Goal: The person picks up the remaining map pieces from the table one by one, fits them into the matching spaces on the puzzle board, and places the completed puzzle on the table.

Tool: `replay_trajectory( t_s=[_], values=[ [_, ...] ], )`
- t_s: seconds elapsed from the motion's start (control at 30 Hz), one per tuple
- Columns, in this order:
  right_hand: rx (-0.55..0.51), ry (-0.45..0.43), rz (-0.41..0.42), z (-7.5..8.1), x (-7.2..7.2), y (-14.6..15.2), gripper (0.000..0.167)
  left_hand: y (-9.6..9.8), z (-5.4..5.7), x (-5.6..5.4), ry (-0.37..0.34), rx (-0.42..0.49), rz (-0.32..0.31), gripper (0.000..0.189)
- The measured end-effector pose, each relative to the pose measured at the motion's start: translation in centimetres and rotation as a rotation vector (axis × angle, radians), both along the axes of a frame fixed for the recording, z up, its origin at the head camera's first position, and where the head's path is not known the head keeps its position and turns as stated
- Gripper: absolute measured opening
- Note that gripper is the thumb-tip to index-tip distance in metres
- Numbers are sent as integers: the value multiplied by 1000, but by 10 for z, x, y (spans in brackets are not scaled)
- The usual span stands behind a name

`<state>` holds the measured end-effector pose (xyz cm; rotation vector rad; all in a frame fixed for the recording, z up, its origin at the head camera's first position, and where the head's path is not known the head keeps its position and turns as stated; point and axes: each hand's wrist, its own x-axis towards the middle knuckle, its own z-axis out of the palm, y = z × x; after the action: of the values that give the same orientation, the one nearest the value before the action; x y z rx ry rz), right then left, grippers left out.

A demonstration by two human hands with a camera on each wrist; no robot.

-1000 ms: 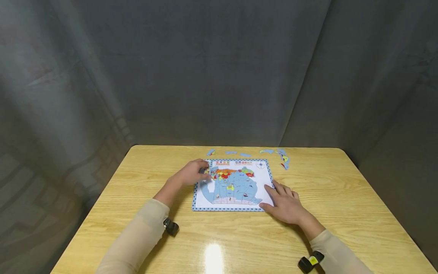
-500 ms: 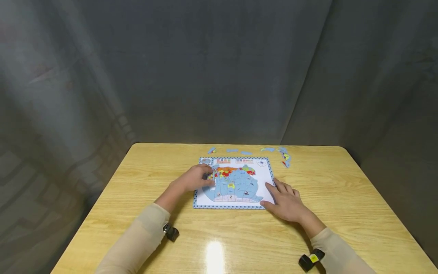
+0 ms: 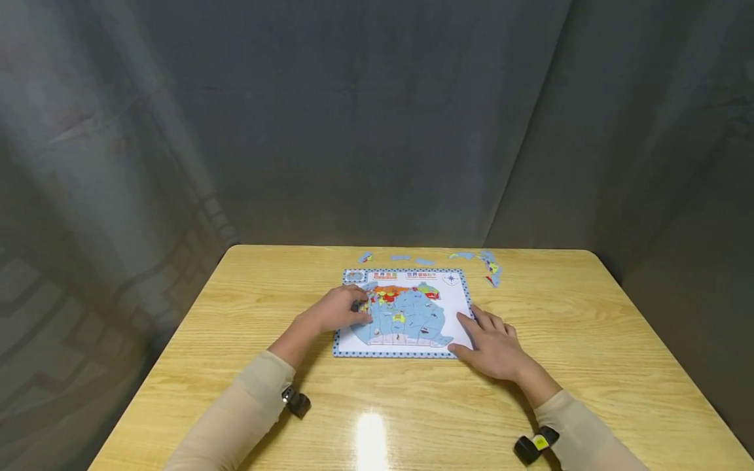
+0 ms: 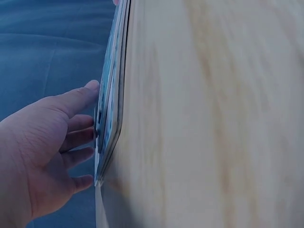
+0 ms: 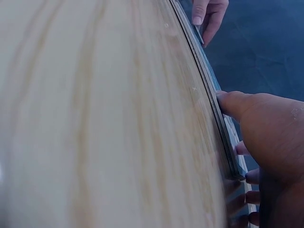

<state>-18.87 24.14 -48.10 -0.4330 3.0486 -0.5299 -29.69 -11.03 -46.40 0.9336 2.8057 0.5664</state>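
Observation:
On the table lies a world map puzzle board (image 3: 406, 352) with a blue dotted border and several joined map pieces (image 3: 412, 314), mostly light blue. My left hand (image 3: 337, 310) is over the left side of the map. Its thumb and fingers pinch a thin puzzle piece (image 5: 199, 35), seen edge-on in the right wrist view and mostly hidden by the hand in the head view. At the lower right corner of the board rests my right hand (image 3: 493, 348), fingers spread, the thumb on the board's face. The right wrist view shows its fingers along the board edge.
Several loose puzzle pieces lie behind the board: one at the left (image 3: 366, 258), two thin blue strips (image 3: 424, 261) in the middle, and a cluster (image 3: 490, 267) at the right. The wooden table (image 3: 265, 275) ends at a grey curtain (image 3: 365, 131).
My left hand has shifted slightly to the right over the map. The white gap near its thumb now shows blue. The right hand stays in place.

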Motion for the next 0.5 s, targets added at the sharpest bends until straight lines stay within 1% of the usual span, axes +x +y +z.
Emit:
replay_trajectory(
  t_s=[0.3,0.5],
  values=[
    [1,0,-3,0,1,-2,80,2,-2,4,28,-32,15,48],
    [-3,-1,-2,-1,1,-2,80,5,-1,8,69,-59,23,47]
  ],
)
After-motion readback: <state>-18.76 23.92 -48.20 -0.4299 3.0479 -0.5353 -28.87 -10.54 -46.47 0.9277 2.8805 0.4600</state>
